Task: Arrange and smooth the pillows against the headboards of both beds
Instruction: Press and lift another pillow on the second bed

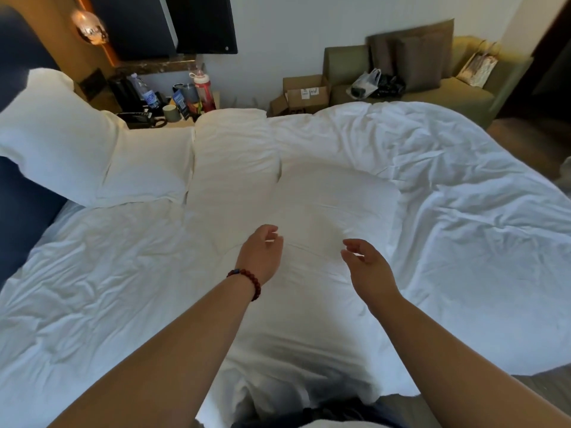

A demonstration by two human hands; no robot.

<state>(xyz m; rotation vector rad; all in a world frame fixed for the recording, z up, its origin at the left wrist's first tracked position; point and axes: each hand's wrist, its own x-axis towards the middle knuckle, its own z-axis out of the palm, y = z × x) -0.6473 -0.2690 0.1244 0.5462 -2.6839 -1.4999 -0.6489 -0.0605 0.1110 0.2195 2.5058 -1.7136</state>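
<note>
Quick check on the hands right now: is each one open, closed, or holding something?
Left hand: open, fingers loosely curled, holding nothing.
Right hand: open, fingers relaxed, holding nothing.

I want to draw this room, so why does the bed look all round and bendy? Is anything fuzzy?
In the head view, the wide-angle lens bows the bed into curves. The orange wall lamp and the leaning pillow look smeared at their edges, while the left hand and right hand look fairly sharp.
</note>
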